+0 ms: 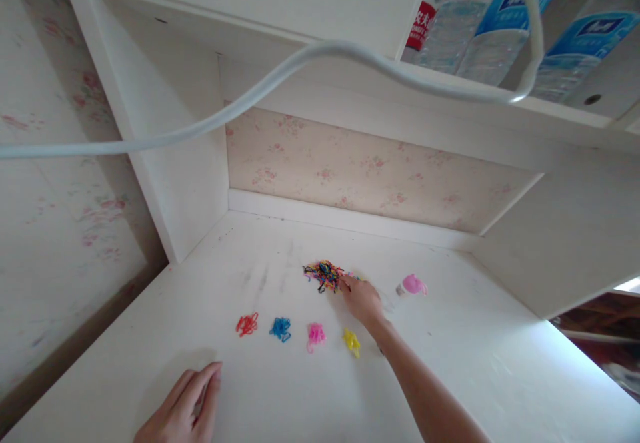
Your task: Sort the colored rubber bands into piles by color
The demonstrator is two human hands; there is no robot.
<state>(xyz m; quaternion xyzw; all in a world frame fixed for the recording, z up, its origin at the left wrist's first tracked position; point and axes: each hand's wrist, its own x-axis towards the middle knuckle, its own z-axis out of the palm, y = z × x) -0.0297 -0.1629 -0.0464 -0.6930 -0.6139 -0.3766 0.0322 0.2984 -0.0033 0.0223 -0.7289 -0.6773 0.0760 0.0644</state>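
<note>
My right hand point(361, 300) reaches to the right edge of a mixed pile of small coloured rubber bands point(324, 275). Its fingertips are drawn together at the pile, and what they pinch, if anything, is hidden. Nearer to me lie separate little heaps: red bands point(247, 324), blue bands point(281, 329), pink bands point(315, 336) and yellow bands point(351, 342). A dark speck shows at the edge of my right forearm, mostly covered. My left hand point(183, 406) rests on the tabletop at lower left, thumb and forefinger closed together with nothing visible between them.
A small container with a pink lid point(414, 284) lies right of the pile on the white tabletop point(280, 390). Side panels and a low back ledge enclose the surface. A pale cable point(340, 48) crosses overhead, and water bottles point(515, 13) stand on the upper shelf.
</note>
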